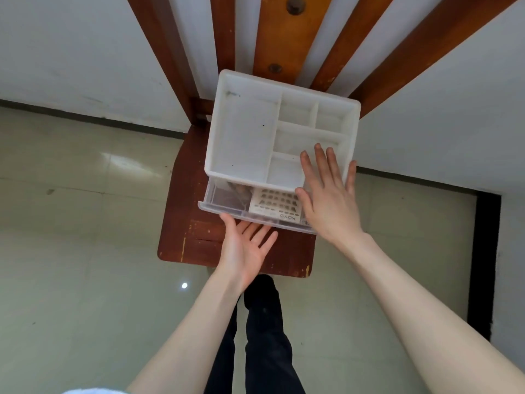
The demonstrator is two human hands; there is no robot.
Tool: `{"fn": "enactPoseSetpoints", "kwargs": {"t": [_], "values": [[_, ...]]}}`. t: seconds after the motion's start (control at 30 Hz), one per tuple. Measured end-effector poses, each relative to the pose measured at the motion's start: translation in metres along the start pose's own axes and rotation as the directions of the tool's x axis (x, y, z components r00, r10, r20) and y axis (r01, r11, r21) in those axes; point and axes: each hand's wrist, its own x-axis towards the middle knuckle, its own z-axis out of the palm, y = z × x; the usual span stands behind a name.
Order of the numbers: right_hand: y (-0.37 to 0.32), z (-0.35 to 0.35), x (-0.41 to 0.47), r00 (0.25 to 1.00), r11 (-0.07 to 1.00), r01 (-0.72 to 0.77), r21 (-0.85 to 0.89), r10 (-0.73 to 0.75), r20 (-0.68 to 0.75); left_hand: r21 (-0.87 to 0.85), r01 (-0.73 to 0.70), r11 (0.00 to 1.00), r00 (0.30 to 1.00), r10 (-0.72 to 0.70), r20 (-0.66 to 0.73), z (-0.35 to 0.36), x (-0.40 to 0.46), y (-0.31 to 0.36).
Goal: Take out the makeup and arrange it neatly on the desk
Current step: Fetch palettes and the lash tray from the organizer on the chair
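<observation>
- Directly ahead of both hands: organizer (244, 132) on chair (181, 211), its drawer (227, 207) partly pulled out toward the person.
- Left hand (245, 245): open, palm up, fingertips at the drawer front, grasping nothing.
- Right hand (326, 194): open, flat over the organizer's near right corner.
- Makeup: card (274, 201) lies inside the drawer, between the hands; long axis runs left-right. Right hand is nearer.

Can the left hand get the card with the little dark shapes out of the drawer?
Probably yes. The drawer is pulled partly open, the card lies uncovered in it, and the left hand is open, palm up, right at the drawer's front. The right hand hovers beside the card, not over it.
</observation>
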Motion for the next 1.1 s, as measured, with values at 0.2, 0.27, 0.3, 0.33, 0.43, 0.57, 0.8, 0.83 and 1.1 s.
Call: {"fn": "enactPoseSetpoints", "kwargs": {"t": [0.2,0.27,0.3,0.33,0.43,0.57,0.8,0.83,1.1], "values": [[-0.001,-0.001,-0.001,1.000,1.000,-0.010,0.007,0.010,0.006,0.013,0.002,1.000,0.996,-0.001,-0.091,-0.019,-0.018,-0.015],[-0.002,0.000,-0.001,1.000,1.000,-0.012,0.005,0.012,0.003,0.032,-0.002,0.999,0.991,0.006,-0.132,-0.023,-0.019,-0.017],[-0.002,0.000,-0.001,1.000,1.000,-0.013,-0.002,0.013,0.003,0.046,-0.005,0.999,0.988,0.012,-0.154,-0.024,-0.019,-0.017],[-0.002,0.000,-0.001,1.000,1.000,-0.013,-0.011,0.013,0.005,0.062,-0.008,0.998,0.985,0.019,-0.172,-0.024,-0.019,-0.017],[-0.002,0.000,-0.001,1.000,1.000,-0.010,-0.018,0.011,0.011,0.111,-0.016,0.994,0.982,0.037,-0.186,-0.021,-0.021,-0.017],[-0.004,-0.003,-0.002,1.000,0.999,-0.015,0.044,0.016,-0.022,0.486,0.110,0.867,0.962,0.029,-0.270,-0.025,-0.031,-0.011],[-0.037,-0.002,-0.062,0.933,0.824,-0.062,0.563,0.249,-0.261,0.929,-0.109,0.354,0.954,0.300,-0.002,-0.014,-0.052,0.023],[-0.044,0.000,-0.069,0.934,0.760,-0.134,0.636,0.311,-0.175,0.942,-0.181,0.284,0.929,0.365,0.069,-0.010,-0.052,0.027],[-0.048,0.004,-0.035,0.775,0.426,-0.629,0.651,0.417,0.475,0.978,-0.174,-0.111,0.921,0.334,0.202,0.023,-0.022,0.029]]}}
